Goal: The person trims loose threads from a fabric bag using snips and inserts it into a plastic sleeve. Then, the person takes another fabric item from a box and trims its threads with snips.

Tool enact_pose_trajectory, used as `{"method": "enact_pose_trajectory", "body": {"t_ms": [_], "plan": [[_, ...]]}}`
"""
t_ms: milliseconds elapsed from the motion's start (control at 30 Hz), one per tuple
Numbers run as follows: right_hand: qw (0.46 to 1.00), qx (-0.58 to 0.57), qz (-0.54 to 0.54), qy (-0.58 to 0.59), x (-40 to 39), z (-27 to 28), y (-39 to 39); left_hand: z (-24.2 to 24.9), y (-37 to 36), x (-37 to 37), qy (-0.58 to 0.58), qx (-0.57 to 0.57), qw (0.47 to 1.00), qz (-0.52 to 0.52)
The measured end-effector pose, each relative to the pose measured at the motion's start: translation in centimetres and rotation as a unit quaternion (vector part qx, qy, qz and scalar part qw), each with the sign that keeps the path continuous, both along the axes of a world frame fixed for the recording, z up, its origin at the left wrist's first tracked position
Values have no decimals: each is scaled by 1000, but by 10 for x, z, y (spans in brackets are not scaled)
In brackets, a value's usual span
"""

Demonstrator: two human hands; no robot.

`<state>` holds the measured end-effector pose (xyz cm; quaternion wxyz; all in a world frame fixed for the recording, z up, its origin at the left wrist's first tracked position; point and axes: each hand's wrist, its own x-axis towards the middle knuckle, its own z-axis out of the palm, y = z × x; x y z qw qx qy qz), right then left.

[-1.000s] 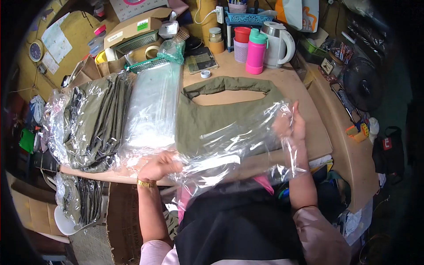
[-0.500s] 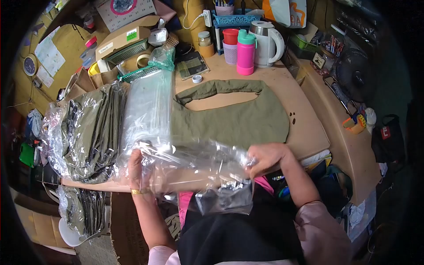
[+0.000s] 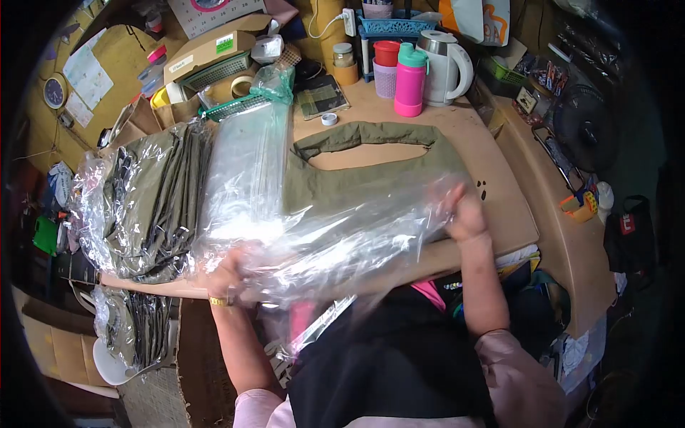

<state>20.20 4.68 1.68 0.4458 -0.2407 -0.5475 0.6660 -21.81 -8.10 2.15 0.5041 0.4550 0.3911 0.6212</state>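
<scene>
A clear plastic bag (image 3: 342, 246), smeared by motion, stretches between my two hands over the front of the table. My left hand (image 3: 232, 271) grips its left end beside the stack of bags. At the bag's upper right corner, my right hand (image 3: 462, 210) is closed on the plastic, fingers blurred. Beneath and behind the bag lies an olive green fabric bag (image 3: 378, 167) with a long oval opening; its lower part shows only through the plastic. A flat stack of clear plastic bags (image 3: 246, 160) rests to its left.
Several olive items in clear plastic (image 3: 153, 200) are piled at the left; more wrapped ones (image 3: 135, 324) sit lower down. A pink bottle (image 3: 409, 82), an electric kettle (image 3: 446, 68) and a white tape roll (image 3: 329, 119) stand toward the back. A fan (image 3: 585, 128) is at right.
My right hand has moved up and to the right, drawing the clear bag out over the olive fabric bag. My left hand has lowered slightly. The view has shifted a little.
</scene>
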Motion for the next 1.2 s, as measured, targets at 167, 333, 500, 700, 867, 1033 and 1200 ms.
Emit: {"method": "enact_pose_trajectory", "body": {"t_ms": [167,333,500,700,867,1033,1200], "plan": [[786,-212,399,421,-10,5,14,1,15,-9,42,-115,992,17],[942,119,309,-50,-10,-10,-4,-3,17,-25,-113,79,976,169],[907,-140,108,383,-9,13,12,0,12,-11,162,-77,957,-229],[755,-366,465,284,-6,-15,9,28,22,9,-189,-32,967,169],[866,42,438,-237,-13,16,-5,26,27,-28,-361,20,882,-303],[919,-54,122,372,-2,12,9,-24,-1,-41,361,-87,917,-149],[809,-136,409,400,-8,21,-12,-2,10,-36,132,-170,973,-85]]}}
